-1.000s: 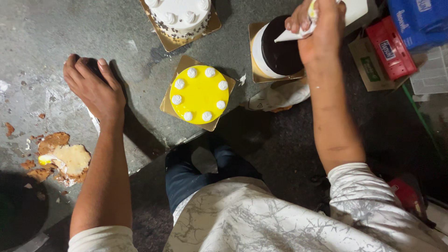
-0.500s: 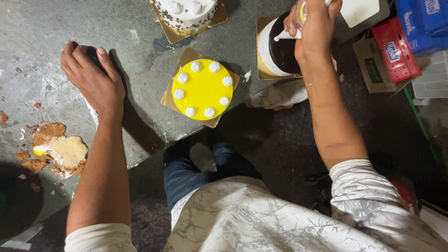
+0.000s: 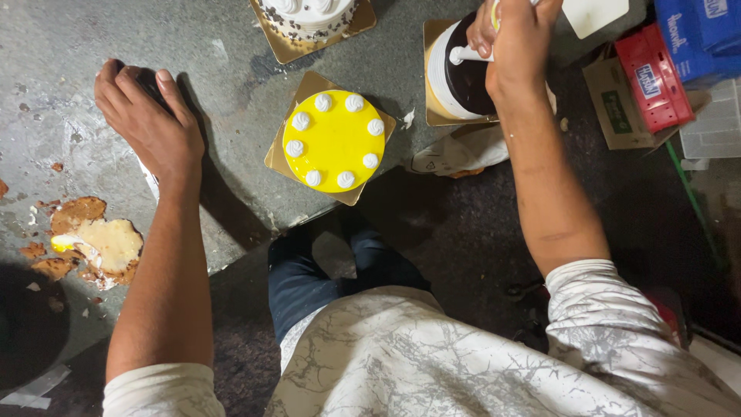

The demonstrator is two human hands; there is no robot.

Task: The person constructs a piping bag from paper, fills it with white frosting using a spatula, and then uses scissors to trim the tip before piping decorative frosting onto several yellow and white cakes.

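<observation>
Two hands at a grey bench, one braced flat, one piping cream onto a dark cake

Left to right: the left hand (image 3: 150, 123) lies open, palm down, gripping nothing, near the bench's left edge above a smear of cake scraps (image 3: 96, 243); the finished yellow cake (image 3: 333, 141) on its gold board sits at the front edge, a white cake (image 3: 309, 14) behind it; toward the right edge the right hand (image 3: 519, 48) is clenched round a piping bag, its white nozzle (image 3: 466, 54) touching the chocolate-topped cake (image 3: 459, 73). The step looks like piping rosettes; next calls for a steady squeeze, lifting cleanly and spacing dots evenly round the rim
</observation>
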